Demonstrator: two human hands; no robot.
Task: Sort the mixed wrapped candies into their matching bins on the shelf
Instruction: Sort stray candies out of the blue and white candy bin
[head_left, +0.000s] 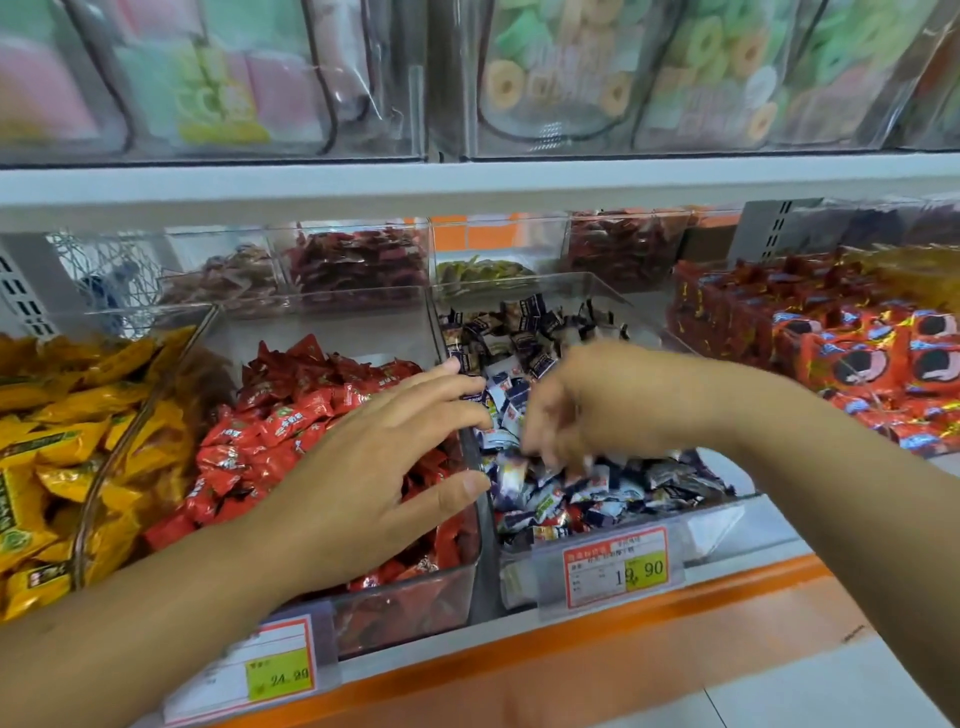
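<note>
Shelf (571, 644) first: its orange front edge runs below a row of clear bins, and the sorting looks partly done, by my reading. The yellow bin (104, 467) at the left end holds only yellow candies (52, 441). The red bin (405, 597) beside it shows only red candies (291, 415). The blue bin (711, 530) just right of it is the one not yet settled: blue-and-white candies (623, 493) fill its front, darker wrappers (519, 322) lie toward its back wall, and one reddish wrapper (561, 519) near its front wall looks like a stray. Orange packets (857, 353) are stacked at the right end of the shelf, apart from the bins.

The left hand (374, 467) is spread flat with straight fingers over the red bin, fingertips reaching the wall shared with the blue bin, and it holds nothing. The right hand (587, 405) is blurred, fingers curled down into the blue-and-white pile; whether it pinches a candy I cannot tell.

Room is tight. The upper shelf board sits close over the back bins, so hands likely enter from the front. The shared wall between the red and blue bins is thin and stands above the candy, so a stray must be lifted over it. A price tag (615, 566) is clipped to the blue bin's front.
</note>
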